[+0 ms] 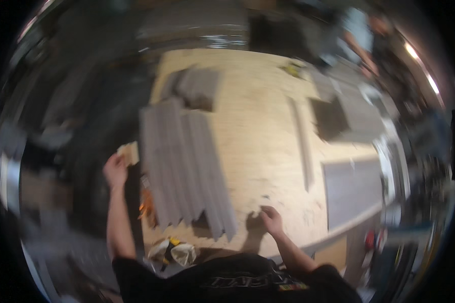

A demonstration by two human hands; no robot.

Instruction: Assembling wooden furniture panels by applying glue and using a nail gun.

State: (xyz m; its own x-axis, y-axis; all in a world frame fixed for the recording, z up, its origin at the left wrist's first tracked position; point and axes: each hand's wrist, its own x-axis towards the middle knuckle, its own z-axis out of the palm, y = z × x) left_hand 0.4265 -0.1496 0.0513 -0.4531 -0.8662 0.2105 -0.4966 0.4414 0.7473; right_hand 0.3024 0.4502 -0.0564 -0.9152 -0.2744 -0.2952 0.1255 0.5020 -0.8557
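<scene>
Though blurry, block (130,153) in left hand (116,170)

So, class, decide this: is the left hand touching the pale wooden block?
Touching. The head view shows the left hand gripping the pale wooden block by its left side.

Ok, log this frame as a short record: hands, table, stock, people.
left hand: grips small pale block, left of table
right hand: over table's near part; grip unclear, blurred
table: pale wood top
stock: grey strips side by side at left, near ends uneven; narrow strip right of middle; grey panel at right
people: co-worker's arm, far right
</scene>
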